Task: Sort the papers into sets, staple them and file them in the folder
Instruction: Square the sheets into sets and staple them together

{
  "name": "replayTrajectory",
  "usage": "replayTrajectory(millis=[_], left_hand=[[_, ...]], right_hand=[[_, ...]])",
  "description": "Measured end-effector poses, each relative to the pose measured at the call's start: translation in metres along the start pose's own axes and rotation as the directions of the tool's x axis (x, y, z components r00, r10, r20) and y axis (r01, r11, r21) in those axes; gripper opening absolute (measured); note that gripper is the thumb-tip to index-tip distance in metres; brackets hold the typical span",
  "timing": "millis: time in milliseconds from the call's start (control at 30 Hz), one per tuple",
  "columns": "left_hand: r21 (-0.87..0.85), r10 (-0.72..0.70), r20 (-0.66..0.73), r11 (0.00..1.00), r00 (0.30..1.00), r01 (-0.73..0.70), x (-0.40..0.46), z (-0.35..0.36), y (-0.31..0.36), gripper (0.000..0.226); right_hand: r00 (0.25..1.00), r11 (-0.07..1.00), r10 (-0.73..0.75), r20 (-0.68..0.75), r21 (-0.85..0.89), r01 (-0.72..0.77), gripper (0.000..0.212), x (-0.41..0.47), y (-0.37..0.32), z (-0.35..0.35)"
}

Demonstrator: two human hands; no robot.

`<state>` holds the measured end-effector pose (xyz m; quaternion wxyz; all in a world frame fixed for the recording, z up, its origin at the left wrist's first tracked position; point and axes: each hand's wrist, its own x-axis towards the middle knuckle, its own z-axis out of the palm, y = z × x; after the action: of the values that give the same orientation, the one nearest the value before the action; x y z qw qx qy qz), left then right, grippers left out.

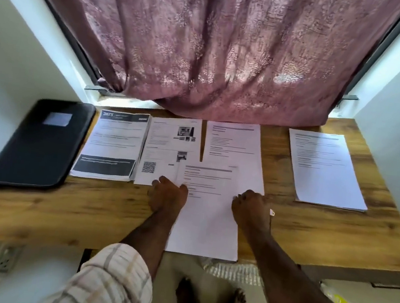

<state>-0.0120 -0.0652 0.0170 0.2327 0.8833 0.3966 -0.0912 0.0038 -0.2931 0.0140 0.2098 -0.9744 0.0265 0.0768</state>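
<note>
A white printed sheet lies in the middle of the wooden desk, its near end reaching the front edge. My left hand grips its left edge and my right hand grips its right edge, fingers curled. Behind it lie several paper stacks: one with dark banners, one with photos and a QR code, a text stack, and another text stack at the right. A black folder lies closed at the far left. No stapler is visible.
A mauve curtain hangs over the desk's back edge. White walls close in on both sides. Below the desk are a wall socket, my bare feet and a plastic wrap.
</note>
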Motion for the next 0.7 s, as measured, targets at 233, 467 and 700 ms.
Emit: replayTrajectory(millis=[233, 467, 700], left_hand=[[-0.060, -0.011, 0.097, 0.998, 0.995, 0.017, -0.006, -0.005, -0.011, 0.073], [-0.194, 0.014, 0.107, 0.981, 0.994, 0.007, -0.016, -0.004, -0.016, 0.053], [-0.442, -0.025, 0.232, 0.888, 0.972, 0.128, -0.028, -0.002, -0.021, 0.041]], right_hand=[[0.989, 0.988, 0.145, -0.012, 0.054, -0.144, 0.031, 0.004, 0.005, -0.022], [0.984, 0.988, 0.148, 0.101, 0.028, -0.152, 0.024, -0.015, -0.007, -0.016], [0.925, 0.922, 0.252, 0.286, 0.220, -0.319, 0.032, -0.017, -0.015, -0.005]])
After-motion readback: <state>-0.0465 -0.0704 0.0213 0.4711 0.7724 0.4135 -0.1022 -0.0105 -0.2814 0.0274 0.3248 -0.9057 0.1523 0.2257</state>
